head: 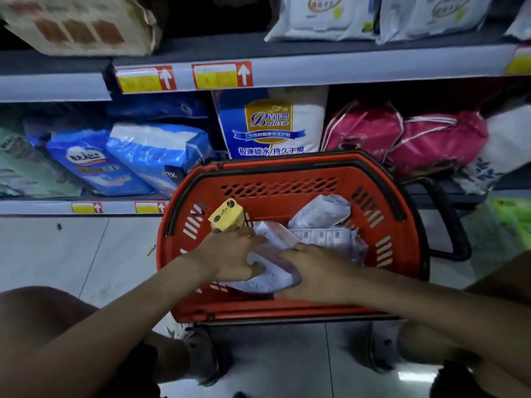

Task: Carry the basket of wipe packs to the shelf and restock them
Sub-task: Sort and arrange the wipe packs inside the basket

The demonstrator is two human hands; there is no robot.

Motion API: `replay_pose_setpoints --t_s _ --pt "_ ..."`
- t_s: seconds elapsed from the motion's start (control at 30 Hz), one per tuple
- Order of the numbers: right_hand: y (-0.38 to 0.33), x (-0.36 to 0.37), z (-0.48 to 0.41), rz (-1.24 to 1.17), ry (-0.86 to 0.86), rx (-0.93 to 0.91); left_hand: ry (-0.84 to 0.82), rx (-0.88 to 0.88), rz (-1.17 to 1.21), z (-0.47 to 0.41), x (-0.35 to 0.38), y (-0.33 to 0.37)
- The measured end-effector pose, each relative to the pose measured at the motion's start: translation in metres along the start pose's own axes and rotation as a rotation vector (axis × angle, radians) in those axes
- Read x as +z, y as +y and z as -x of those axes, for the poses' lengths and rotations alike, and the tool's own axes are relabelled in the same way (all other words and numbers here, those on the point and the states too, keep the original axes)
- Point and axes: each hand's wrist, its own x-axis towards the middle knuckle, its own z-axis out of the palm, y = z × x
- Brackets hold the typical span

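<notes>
A red plastic basket (287,185) stands on the floor in front of the shelf. Inside lie several white wipe packs (321,214). My left hand (232,254) and my right hand (313,271) both reach into the basket and grip the same white pack (273,239) from its left and right sides. A small yellow device (227,215) sits on the back of my left hand. More white wipe packs (324,15) lie on the upper shelf at the top right.
The shelf edge (316,67) carries red and yellow price tags. Blue packs (138,156), a blue and white bag (270,122) and pink bags (402,136) fill the low shelf. The basket's black handle (451,219) sticks out right. My knees and shoes flank the basket.
</notes>
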Motion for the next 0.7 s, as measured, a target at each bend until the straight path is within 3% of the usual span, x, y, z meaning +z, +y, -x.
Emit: replay_pose_setpoints --t_s 0.2,0.33,0.5,0.7 --pt "0.005 0.019 -0.021 0.028 -0.027 0.211 -0.136 0.043 0.011 -0.008 0.007 -0.003" --pt "0.008 0.014 -0.024 -0.033 -0.092 0.296 -0.099 0.071 -0.036 -0.012 0.016 -0.007" --pt "0.000 0.012 -0.022 -0.056 0.022 0.280 -0.060 0.078 -0.078 -0.013 0.021 -0.008" --pt "0.003 -0.009 -0.026 -0.340 0.214 0.358 0.069 0.006 -0.062 -0.015 0.008 -0.016"
